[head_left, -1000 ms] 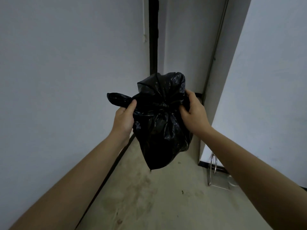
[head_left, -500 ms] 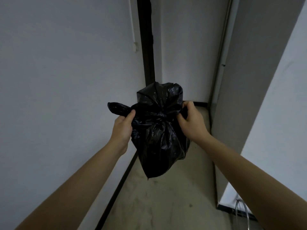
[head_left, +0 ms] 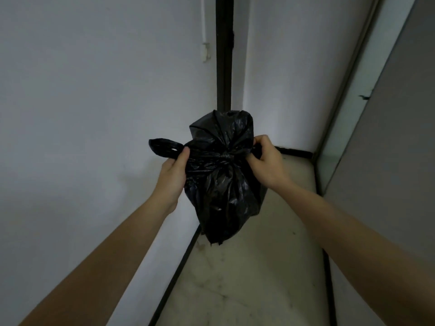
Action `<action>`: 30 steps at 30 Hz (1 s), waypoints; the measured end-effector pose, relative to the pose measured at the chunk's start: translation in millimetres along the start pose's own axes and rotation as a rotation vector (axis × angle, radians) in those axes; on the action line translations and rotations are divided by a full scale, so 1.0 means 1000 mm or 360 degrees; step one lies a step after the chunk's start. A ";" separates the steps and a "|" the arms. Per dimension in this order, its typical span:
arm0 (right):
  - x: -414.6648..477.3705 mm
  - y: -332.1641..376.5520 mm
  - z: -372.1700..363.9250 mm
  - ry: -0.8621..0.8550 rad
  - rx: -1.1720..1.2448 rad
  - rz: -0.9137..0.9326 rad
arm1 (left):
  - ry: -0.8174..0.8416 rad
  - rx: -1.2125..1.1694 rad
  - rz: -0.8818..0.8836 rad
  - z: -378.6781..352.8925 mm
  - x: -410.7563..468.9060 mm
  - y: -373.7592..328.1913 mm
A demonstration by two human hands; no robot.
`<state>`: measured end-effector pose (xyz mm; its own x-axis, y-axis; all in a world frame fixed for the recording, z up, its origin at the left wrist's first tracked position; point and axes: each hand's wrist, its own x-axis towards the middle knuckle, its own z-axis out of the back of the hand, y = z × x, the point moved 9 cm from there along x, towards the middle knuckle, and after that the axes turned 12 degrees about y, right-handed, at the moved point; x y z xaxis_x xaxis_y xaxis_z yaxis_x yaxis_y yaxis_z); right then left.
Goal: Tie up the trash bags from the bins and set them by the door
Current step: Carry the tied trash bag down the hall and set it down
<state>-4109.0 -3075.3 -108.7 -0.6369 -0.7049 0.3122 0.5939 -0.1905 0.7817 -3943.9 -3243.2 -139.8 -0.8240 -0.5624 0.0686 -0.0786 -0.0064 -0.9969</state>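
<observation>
Pale walls close round our trash bag; left hand and right hand have fingers clamped on its ears, cinching the knot.

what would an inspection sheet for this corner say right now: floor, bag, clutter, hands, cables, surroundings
surface: pale floor with a few dark smudges
job's things: one black trash bag, neck gathered into a knot, held up in the air
clutter: nothing seen
grippers: left hand grips the bag's left tail; right hand pinches the plastic on the other side of the knot
cables: thin white cable runs down the left wall to a clip
surroundings: white walls, dark vertical strip in the corner, black skirting along the floor, grey panel on the right
</observation>
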 end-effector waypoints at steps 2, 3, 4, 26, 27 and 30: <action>0.042 -0.027 -0.013 -0.0006 0.0042 -0.0054 | 0.0059 0.0051 0.0070 0.008 0.052 0.018; 0.060 -0.041 -0.019 -0.0008 0.0051 -0.0084 | 0.0095 0.0079 0.0120 0.011 0.077 0.028; 0.080 -0.057 -0.024 -0.0016 0.0052 -0.0121 | 0.0131 0.0112 0.0167 0.013 0.106 0.038; 0.238 -0.500 -0.272 0.1038 0.0018 -0.0932 | -0.0255 0.0373 0.1307 0.048 0.339 0.450; 0.232 -0.522 -0.290 0.1065 0.0014 -0.0963 | -0.0242 0.0377 0.1383 0.053 0.339 0.480; 0.210 -0.606 -0.361 0.1101 0.0006 -0.1077 | -0.0281 0.0339 0.1540 0.077 0.344 0.594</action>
<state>-4425.4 -3354.7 -711.3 -0.4125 -0.6933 -0.5908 0.2054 -0.7027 0.6812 -4230.6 -3504.0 -711.6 -0.3841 -0.5187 -0.7639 0.6968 0.3800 -0.6084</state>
